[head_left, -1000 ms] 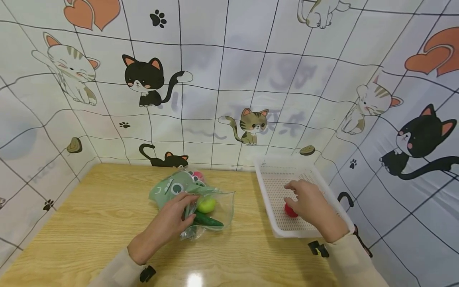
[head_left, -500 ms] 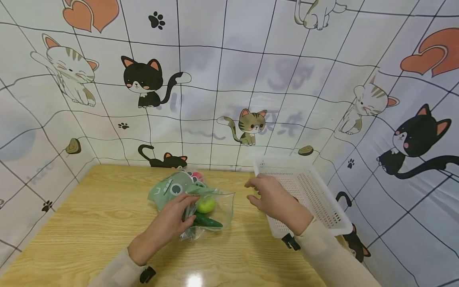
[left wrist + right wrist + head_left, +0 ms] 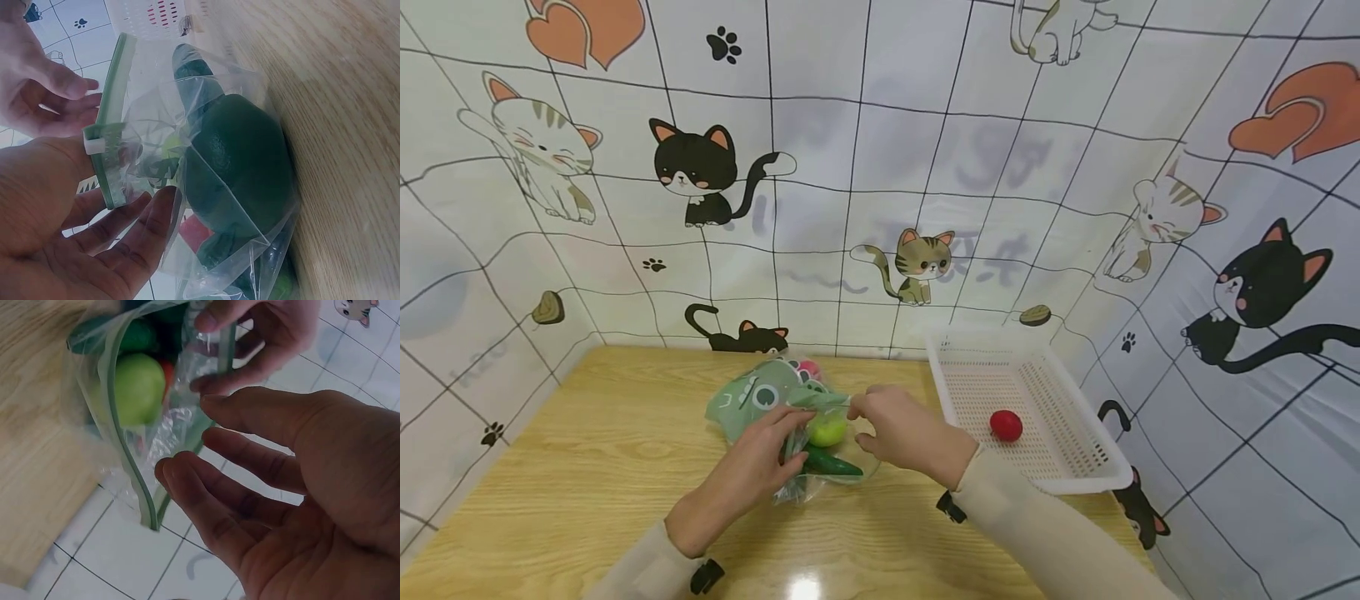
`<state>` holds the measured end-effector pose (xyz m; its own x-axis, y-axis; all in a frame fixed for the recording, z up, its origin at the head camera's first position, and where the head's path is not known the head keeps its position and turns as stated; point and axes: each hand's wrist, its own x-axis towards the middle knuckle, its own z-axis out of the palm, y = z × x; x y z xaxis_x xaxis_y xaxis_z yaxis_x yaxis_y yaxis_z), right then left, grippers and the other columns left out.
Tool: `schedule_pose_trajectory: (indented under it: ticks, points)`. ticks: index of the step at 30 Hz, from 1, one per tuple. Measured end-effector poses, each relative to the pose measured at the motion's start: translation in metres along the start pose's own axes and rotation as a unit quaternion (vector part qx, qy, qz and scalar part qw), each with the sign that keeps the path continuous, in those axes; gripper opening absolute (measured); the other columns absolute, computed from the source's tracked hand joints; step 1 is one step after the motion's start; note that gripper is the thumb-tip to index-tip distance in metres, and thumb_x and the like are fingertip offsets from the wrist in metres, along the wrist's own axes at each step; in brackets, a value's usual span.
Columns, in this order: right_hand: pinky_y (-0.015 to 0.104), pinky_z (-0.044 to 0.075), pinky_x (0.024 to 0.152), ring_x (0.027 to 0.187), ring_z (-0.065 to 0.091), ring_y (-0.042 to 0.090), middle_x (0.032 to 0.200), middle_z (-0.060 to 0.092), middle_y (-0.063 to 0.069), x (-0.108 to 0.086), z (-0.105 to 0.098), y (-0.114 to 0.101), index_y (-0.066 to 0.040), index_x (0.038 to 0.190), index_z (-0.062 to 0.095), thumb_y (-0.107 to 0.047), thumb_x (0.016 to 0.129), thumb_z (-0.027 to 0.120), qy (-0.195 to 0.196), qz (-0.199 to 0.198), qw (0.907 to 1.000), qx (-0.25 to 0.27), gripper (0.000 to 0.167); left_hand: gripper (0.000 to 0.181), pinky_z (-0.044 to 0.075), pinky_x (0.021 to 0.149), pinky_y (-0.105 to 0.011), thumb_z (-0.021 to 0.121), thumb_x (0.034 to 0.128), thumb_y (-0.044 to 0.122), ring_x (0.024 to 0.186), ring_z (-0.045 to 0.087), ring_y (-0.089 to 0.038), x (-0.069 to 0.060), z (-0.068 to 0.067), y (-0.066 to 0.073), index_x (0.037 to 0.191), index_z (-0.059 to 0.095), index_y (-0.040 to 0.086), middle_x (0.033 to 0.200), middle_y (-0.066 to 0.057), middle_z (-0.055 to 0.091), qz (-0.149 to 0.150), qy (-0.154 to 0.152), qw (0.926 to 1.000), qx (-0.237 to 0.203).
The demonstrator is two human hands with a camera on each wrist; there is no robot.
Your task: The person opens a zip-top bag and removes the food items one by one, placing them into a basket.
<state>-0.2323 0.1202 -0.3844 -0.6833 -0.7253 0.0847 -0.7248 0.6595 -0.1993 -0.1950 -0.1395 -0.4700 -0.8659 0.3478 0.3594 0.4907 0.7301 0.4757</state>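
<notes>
Pinching the bag (image 3: 169, 431), which lies on the tabletop (image 3: 617, 467), the left grip (image 3: 752, 458) should hold it steady; the right grip (image 3: 906, 429), loosely parted beside it and seemingly holding nothing, would best ease the bag wide without tugging.

In the head view, the bare right hand (image 3: 913, 435) partly covers the clear, green-trimmed plastic bag (image 3: 820, 402). Inside, a red piece (image 3: 195, 231), perhaps produce, is mostly hidden by a dark-green rounded item (image 3: 240, 162). The left-wrist view crops the white perforated plastic basket (image 3: 139, 24).
</notes>
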Motion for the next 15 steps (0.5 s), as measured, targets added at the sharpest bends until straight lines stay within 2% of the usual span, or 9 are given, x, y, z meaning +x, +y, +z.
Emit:
schedule_pose_trajectory:
  ticks: [6, 9, 12, 15]
  points:
    - [0.038, 0.07, 0.099, 0.117, 0.082, 0.029, 0.126, 0.086, 0.014, 0.019, 0.02, -0.006, 0.0, 0.127, 0.084, -0.01, 0.102, 0.09, -0.048, 0.004, 0.9988, -0.007, 0.027, 0.057, 0.069, 0.105, -0.049, 0.095, 0.0955, 0.004, 0.126, 0.078, -0.028, 0.0, 0.0, 0.0, 0.148, 0.075, 0.005, 0.143, -0.01, 0.077, -0.003, -0.004, 1.0, -0.003]
    - [0.034, 0.07, 0.099, 0.118, 0.084, 0.026, 0.127, 0.088, 0.011, 0.026, 0.03, -0.009, -0.001, 0.126, 0.086, -0.014, 0.102, 0.092, -0.062, -0.008, 0.9977, -0.026, 0.027, 0.057, 0.069, 0.105, -0.049, 0.094, 0.0951, 0.003, 0.126, 0.079, -0.029, 0.0, 0.001, -0.001, 0.148, 0.075, 0.004, 0.143, -0.011, 0.076, 0.001, -0.001, 1.0, -0.003]
    - [0.029, 0.069, 0.095, 0.111, 0.084, 0.019, 0.123, 0.089, 0.008, 0.03, 0.038, -0.011, -0.003, 0.122, 0.088, -0.015, 0.101, 0.093, -0.076, -0.01, 0.9966, -0.031, 0.024, 0.057, 0.069, 0.104, -0.05, 0.095, 0.0943, 0.002, 0.125, 0.079, -0.03, 0.0, 0.001, -0.001, 0.147, 0.075, 0.003, 0.142, -0.011, 0.077, 0.011, 0.005, 0.9999, 0.003]
    - [0.022, 0.063, 0.081, 0.088, 0.077, 0.008, 0.102, 0.088, 0.003, 0.035, 0.045, -0.011, -0.005, 0.108, 0.088, -0.01, 0.1, 0.092, -0.084, -0.015, 0.996, -0.025, 0.01, 0.057, 0.069, 0.103, -0.05, 0.095, 0.0936, 0.002, 0.123, 0.079, -0.03, 0.0, 0.002, -0.001, 0.147, 0.075, 0.002, 0.14, -0.011, 0.077, 0.018, 0.011, 0.9998, 0.007]
